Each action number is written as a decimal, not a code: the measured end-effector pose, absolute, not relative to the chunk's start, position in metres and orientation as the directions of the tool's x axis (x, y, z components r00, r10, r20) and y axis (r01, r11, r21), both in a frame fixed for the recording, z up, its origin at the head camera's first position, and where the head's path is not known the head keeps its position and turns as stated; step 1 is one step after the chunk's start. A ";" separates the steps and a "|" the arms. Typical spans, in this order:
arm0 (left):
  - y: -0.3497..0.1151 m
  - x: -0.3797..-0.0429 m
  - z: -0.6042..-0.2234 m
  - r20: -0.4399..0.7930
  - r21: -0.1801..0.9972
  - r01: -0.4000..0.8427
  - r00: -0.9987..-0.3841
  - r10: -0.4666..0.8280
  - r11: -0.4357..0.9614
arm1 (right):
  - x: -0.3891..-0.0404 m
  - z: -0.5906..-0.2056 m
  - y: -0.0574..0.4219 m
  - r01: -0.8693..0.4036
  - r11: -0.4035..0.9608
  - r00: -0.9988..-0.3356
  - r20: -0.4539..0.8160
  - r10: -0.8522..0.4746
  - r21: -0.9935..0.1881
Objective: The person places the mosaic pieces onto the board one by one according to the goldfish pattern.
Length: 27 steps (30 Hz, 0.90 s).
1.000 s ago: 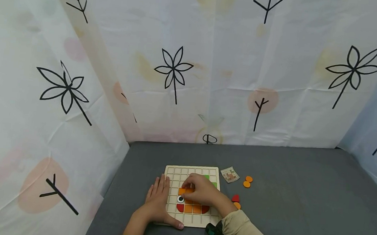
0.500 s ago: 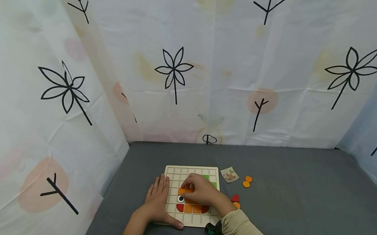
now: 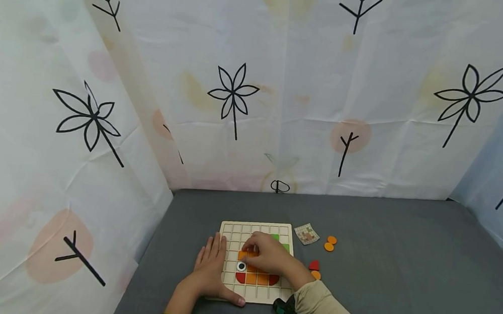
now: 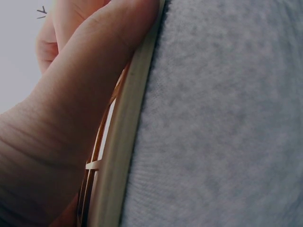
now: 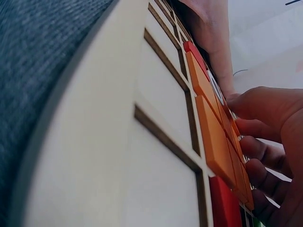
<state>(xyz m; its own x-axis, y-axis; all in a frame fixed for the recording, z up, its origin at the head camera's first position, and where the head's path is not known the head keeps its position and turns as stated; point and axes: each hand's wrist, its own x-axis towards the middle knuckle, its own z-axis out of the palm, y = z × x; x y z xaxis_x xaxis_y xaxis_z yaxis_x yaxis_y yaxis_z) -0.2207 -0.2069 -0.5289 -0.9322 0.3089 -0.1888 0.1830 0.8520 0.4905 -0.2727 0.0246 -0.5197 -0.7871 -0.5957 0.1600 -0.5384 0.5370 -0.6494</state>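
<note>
A pale wooden grid board (image 3: 234, 230) lies on the grey cloth. My left hand (image 3: 210, 274) rests on its left side with fingers straight, the thumb along the near edge. Over the middle of the board, my right hand (image 3: 267, 253) has bent fingers, thumb and forefinger at an orange tile (image 3: 242, 255). A round white eye piece with a black centre (image 3: 241, 266) sits just below that tile. Orange tiles (image 3: 257, 279) and red rounded tiles (image 3: 240, 278) fill the row nearer me. Part of the pattern, including green tiles (image 3: 287, 247), is partly hidden by the right hand.
A small printed pattern card (image 3: 307, 233) lies right of the board's far corner. Farther right are orange discs (image 3: 329, 246), with a red piece (image 3: 315, 265) and another orange disc (image 3: 316, 274) nearer the right forearm. A white patterned curtain (image 3: 307, 147) stands behind.
</note>
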 end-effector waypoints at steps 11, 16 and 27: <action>-0.207 -0.221 -0.530 -0.186 0.491 0.181 -0.934 0.306 0.852 | -0.274 -0.521 0.023 -0.548 0.551 -0.788 0.168 -0.592 -0.630; -0.207 -0.222 -0.531 -0.182 0.489 0.185 -0.934 0.307 0.853 | -0.273 -0.519 0.024 -0.536 0.537 -0.789 0.161 -0.594 -0.651; -0.205 -0.221 -0.531 -0.184 0.468 0.176 -0.939 0.290 0.866 | -0.276 -0.508 0.049 -0.538 0.461 -0.774 0.196 -0.602 -0.705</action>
<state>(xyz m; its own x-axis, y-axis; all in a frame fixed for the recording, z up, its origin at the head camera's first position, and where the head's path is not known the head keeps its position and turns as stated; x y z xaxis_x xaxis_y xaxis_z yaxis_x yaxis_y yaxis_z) -0.2215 -0.2052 -0.5305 -0.9390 0.2903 -0.1844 0.1760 0.8663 0.4676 -0.2758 0.0491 -0.5078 -0.7737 -0.6025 0.1960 -0.5380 0.4614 -0.7054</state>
